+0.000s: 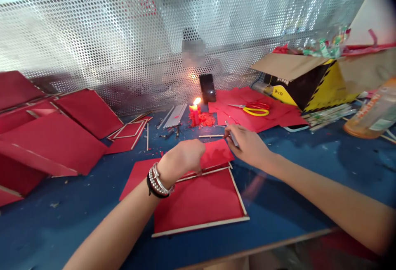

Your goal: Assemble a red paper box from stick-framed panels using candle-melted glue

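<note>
My left hand (185,157), with bracelets at the wrist, presses with bent fingers on the folded red paper flap (216,153) and the thin stick under it. That flap lies along the upper edge of a red panel (201,200) framed with pale sticks. At the flap's right corner, my right hand (244,144) is closed around a slim grey tool (232,138), its tip pointing up and away. Another red sheet (136,175) shows under my left wrist. A loose stick (210,136) rests just beyond the flap.
A lit red candle (194,115) burns beyond my hands, a black phone (207,88) behind it. Scissors (256,109) lie on red sheets at the right, near a box (306,80) and a bottle (371,111). Framed red panels (55,142) are piled at the left, before a perforated metal screen (93,47).
</note>
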Demonstrator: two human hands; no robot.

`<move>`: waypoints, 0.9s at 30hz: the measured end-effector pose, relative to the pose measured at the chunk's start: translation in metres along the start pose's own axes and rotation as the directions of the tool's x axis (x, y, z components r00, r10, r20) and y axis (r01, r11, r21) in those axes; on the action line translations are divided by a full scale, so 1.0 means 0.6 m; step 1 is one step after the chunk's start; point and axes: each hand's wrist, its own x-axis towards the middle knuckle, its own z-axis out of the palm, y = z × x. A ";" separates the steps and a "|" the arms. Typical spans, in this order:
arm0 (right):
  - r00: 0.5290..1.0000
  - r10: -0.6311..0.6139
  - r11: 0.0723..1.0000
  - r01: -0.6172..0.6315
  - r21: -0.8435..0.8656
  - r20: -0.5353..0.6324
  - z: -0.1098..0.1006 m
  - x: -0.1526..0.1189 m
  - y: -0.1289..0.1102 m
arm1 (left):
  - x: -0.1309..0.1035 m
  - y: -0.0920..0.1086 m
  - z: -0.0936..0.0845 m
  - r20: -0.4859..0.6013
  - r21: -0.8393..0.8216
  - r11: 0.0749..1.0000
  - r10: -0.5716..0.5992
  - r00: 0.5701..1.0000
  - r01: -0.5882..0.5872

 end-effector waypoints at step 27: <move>0.607 -0.677 0.728 0.636 0.256 0.416 -0.009 -0.049 -0.122 | -0.049 -0.134 -0.043 -0.198 -0.228 0.953 -0.245 0.949 0.199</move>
